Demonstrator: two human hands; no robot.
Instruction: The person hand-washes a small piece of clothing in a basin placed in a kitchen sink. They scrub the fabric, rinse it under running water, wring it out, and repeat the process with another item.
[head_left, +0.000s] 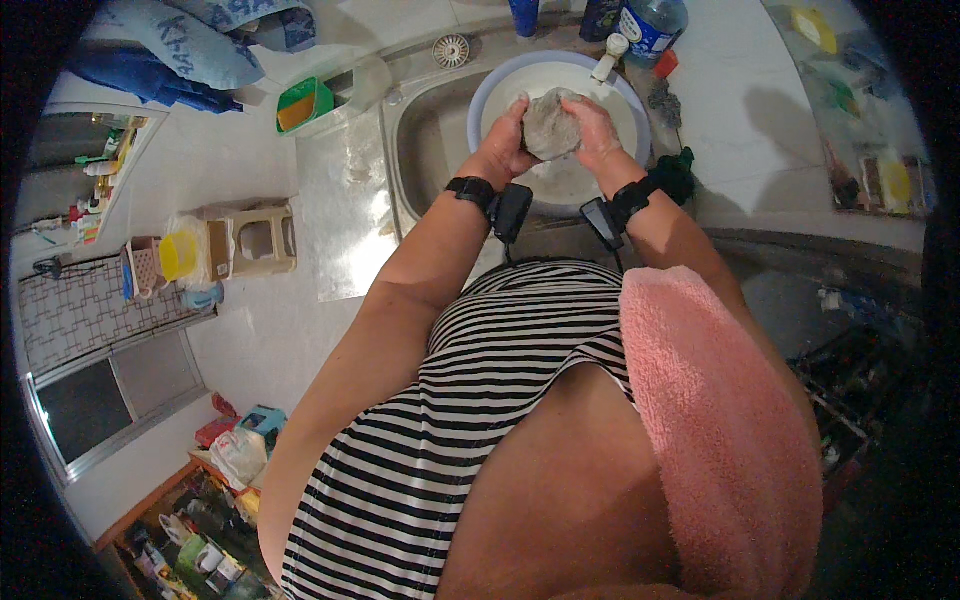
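Note:
Over a round basin with a pale lilac rim, both my hands hold a wadded grey cloth that looks wet. My left hand grips its left side and my right hand its right side, thumbs on top. Some fingers are hidden beneath the cloth. The basin stands in a stainless steel sink and holds cloudy, whitish water. A white faucet spout reaches over the basin's upper right rim.
A metal sink strainer lies behind the sink. To its left is a green container with a sponge. A blue-labelled bottle, a dark scouring pad and a dark green cloth sit right of the basin. A pink towel hangs at my side.

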